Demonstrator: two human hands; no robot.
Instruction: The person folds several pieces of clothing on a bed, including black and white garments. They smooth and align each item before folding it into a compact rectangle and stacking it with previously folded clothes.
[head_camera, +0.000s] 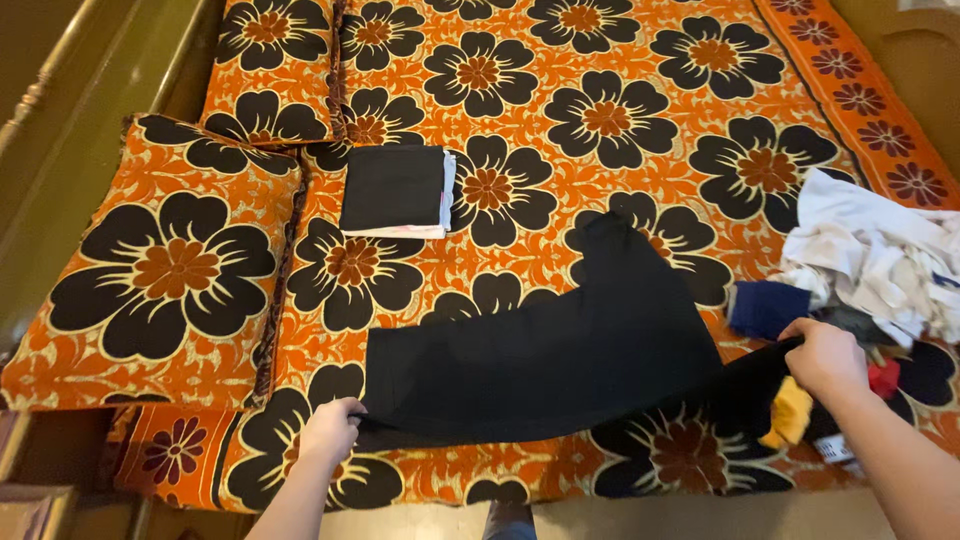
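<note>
Fingers (335, 425) pinching black garment (540, 350) edges

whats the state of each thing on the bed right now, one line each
black garment: spread flat, gripped at both near ends
left hand: closed on garment's left corner
right hand: closed on garment's right end
folded stack: folded, lying apart
clothes pile: unfolded, heaped
pillow: flat at bed's left edge

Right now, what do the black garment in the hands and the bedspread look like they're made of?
Black garment: soft matte fabric, probably cotton or knit; it drapes limply and shows no shine. Bedspread: thicker woven cloth, orange with black flowers, lying flat; fibre uncertain.
</note>
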